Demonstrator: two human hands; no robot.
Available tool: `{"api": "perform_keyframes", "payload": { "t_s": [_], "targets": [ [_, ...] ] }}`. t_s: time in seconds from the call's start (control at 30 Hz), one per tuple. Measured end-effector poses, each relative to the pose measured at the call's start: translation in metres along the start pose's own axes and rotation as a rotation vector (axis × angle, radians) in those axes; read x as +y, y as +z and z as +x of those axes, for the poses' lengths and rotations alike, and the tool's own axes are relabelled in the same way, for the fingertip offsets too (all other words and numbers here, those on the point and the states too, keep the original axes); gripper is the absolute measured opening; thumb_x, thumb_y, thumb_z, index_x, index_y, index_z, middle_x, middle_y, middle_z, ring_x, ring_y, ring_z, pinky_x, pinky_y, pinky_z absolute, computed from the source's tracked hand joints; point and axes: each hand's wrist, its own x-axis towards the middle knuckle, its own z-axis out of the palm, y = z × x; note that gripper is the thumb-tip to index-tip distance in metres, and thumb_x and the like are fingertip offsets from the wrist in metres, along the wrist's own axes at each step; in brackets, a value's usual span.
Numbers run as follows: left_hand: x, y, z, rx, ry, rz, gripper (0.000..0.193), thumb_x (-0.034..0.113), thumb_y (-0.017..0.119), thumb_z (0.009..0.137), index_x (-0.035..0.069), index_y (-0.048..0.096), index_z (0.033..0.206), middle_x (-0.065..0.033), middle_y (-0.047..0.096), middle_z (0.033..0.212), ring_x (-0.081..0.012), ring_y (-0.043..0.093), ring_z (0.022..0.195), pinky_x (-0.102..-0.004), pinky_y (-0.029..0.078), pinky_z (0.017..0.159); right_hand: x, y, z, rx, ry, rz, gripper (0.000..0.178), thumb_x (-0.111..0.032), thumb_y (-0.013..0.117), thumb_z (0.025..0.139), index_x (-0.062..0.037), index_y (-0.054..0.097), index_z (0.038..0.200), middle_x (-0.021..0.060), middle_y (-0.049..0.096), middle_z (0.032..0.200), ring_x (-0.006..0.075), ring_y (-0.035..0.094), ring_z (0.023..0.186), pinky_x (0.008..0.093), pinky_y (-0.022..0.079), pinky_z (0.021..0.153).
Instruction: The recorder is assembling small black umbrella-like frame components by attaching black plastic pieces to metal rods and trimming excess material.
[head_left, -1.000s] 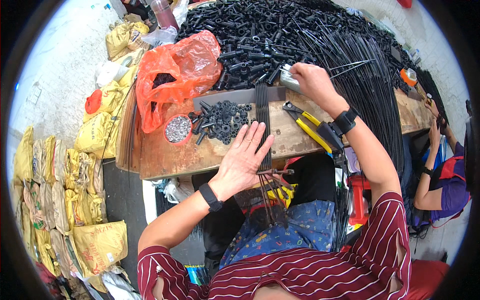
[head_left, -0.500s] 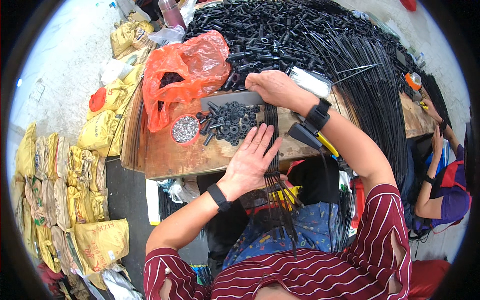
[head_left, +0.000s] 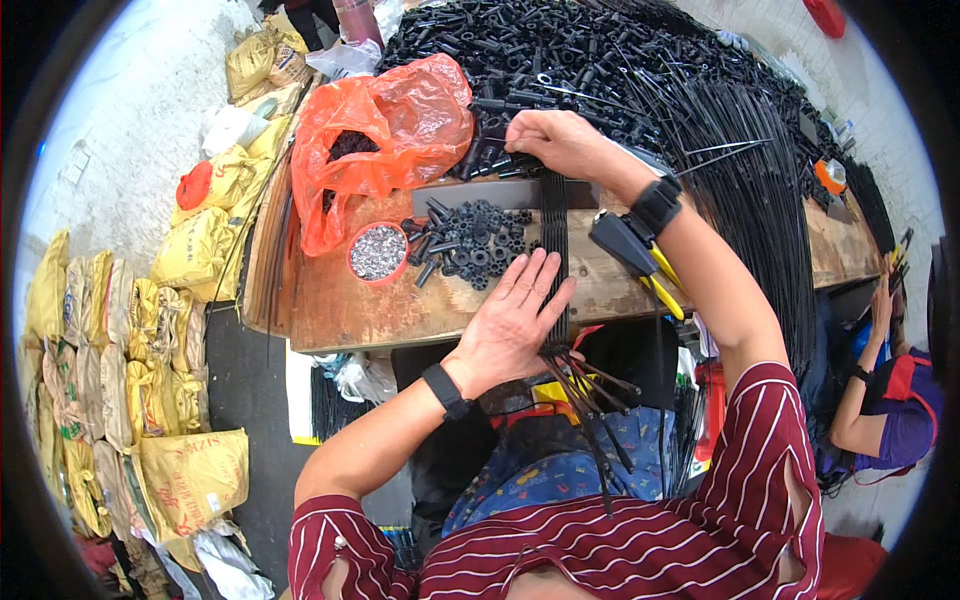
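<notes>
My left hand (head_left: 515, 315) lies with fingers stretched out over a row of thin black cables (head_left: 556, 225) at the table's near edge. The cables run up the table side by side, and their near ends (head_left: 595, 410) fan out over my lap. Beyond their far ends, my right hand (head_left: 560, 142) is closed in a pinch above the heap of black parts; what its fingertips hold is too small to make out. A grey metal bar (head_left: 475, 196) lies flat by the far ends of the cables. Left of the cables sits a pile of black rings and sleeves (head_left: 478, 245).
A red-rimmed tub of small metal pieces (head_left: 378, 252) and an orange plastic bag (head_left: 400, 120) stand at left. Yellow-handled pliers (head_left: 635, 255) lie under my right forearm. Black tubular parts (head_left: 560, 60) and long black cables (head_left: 745, 170) cover the back and right. A co-worker (head_left: 880, 400) sits at right.
My right hand has risen away from the metal bar, uncovering the far ends of the cables. My left hand stays on the cables. The whole view has shifted slightly.
</notes>
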Motion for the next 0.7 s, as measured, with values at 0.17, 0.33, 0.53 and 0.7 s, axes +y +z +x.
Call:
{"api": "perform_keyframes", "payload": {
  "t_s": [0.17, 0.33, 0.53, 0.7],
  "targets": [
    [0.001, 0.001, 0.0, 0.008, 0.01, 0.012, 0.086, 0.058, 0.065, 0.071, 0.001, 0.046, 0.131, -0.027, 0.038, 0.139, -0.0396, 0.032, 0.133, -0.0466, 0.02, 0.114, 0.003, -0.029, -0.028, -0.024, 0.084, -0.214, 0.011, -0.011, 0.056, 0.086, -0.0012, 0.06, 0.09, 0.0097, 0.069, 0.082, 0.0214, 0.067, 0.076, 0.0315, 0.051, 0.07],
    [0.002, 0.003, 0.0, 0.042, -0.006, 0.002, 0.08, 0.062, 0.056, 0.079, -0.001, 0.05, 0.128, -0.0267, 0.04, 0.139, -0.0385, 0.035, 0.133, -0.0449, 0.023, 0.113, 0.018, -0.024, -0.036, -0.087, 0.211, -0.208, 0.013, -0.01, 0.054, 0.084, -0.0016, 0.061, 0.09, 0.0122, 0.069, 0.083, 0.0273, 0.067, 0.079, 0.0354, 0.052, 0.07],
    [0.003, 0.002, 0.001, 0.051, -0.009, -0.023, 0.08, 0.061, 0.059, 0.078, -0.001, 0.05, 0.128, -0.0269, 0.041, 0.138, -0.0397, 0.035, 0.132, -0.0455, 0.024, 0.112, 0.031, -0.008, -0.025, 0.042, 0.132, -0.084, 0.012, -0.01, 0.053, 0.085, -0.0014, 0.061, 0.089, 0.0135, 0.069, 0.083, 0.0284, 0.067, 0.08, 0.0369, 0.052, 0.071],
    [0.002, 0.004, 0.001, 0.036, -0.016, -0.041, 0.083, 0.061, 0.061, 0.075, 0.0, 0.048, 0.129, -0.027, 0.038, 0.14, -0.0399, 0.032, 0.134, -0.0456, 0.021, 0.114, 0.02, -0.015, -0.033, 0.084, 0.079, -0.279, 0.013, -0.01, 0.052, 0.086, -0.0027, 0.062, 0.087, 0.0171, 0.067, 0.083, 0.0356, 0.065, 0.081, 0.0423, 0.051, 0.072]
  ]
}}
